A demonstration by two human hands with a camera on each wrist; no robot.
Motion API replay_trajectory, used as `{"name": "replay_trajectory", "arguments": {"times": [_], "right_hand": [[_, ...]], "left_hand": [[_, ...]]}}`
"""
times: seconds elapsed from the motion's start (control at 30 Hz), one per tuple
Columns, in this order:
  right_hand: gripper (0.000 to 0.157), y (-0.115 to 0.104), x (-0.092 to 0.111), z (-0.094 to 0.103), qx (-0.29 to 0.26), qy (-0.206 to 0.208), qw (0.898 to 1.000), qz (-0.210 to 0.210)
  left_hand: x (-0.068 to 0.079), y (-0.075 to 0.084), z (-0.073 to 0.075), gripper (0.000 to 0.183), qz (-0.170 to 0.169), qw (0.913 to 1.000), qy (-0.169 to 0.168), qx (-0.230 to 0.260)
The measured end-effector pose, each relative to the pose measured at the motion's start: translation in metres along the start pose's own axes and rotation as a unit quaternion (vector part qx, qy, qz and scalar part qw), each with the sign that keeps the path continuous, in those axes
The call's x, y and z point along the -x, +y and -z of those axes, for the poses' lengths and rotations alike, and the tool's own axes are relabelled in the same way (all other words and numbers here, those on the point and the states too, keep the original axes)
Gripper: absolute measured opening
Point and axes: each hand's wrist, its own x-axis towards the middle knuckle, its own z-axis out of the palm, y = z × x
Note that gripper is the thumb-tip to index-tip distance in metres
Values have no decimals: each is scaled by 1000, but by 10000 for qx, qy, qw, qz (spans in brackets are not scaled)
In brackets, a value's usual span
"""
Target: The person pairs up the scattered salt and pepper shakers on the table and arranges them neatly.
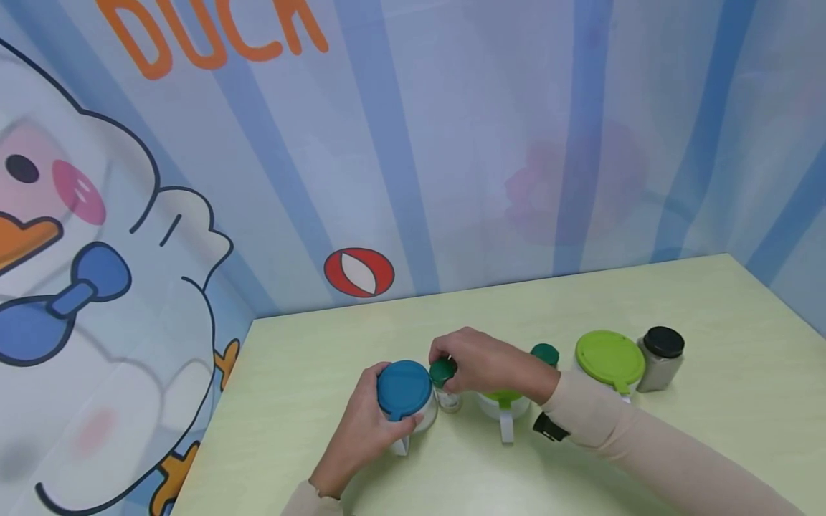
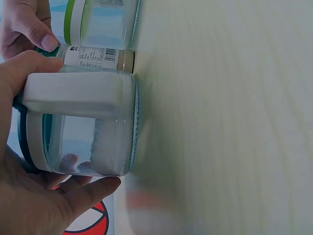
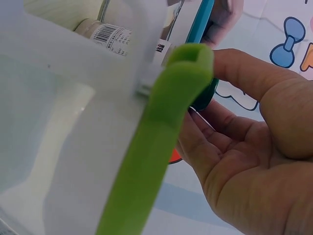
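Observation:
In the head view my left hand [image 1: 361, 423] is wrapped around a seasoning jar [image 1: 404, 389] with a blue lid and a white handle. The left wrist view shows that jar's clear glass body [image 2: 73, 127], with pale contents and fingers beneath it. My right hand [image 1: 484, 358] grips the dark green cap of a small spice bottle [image 1: 449, 401], standing close beside the blue-lidded jar. A barcode label [image 2: 93, 57] shows on the bottle. Past the right hand's fingers [image 3: 195, 142], part of the cap is hidden.
Close to the right forearm stands a green-lidded jar [image 1: 505, 407], partly covered by it. Behind the forearm are another green cap [image 1: 546, 354], a larger green-lidded jar [image 1: 609, 357] and a black-capped bottle [image 1: 661, 358]. A printed curtain [image 1: 484, 143] borders the pale table [image 1: 290, 401].

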Motion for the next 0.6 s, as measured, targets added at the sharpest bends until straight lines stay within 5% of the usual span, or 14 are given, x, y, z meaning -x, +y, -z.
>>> {"name": "replay_trajectory", "arguments": {"times": [0.6], "right_hand": [[33, 0, 3, -2, 144, 32, 9998, -137]], "left_hand": [[2, 1, 3, 102, 6, 9996, -266, 82]]}}
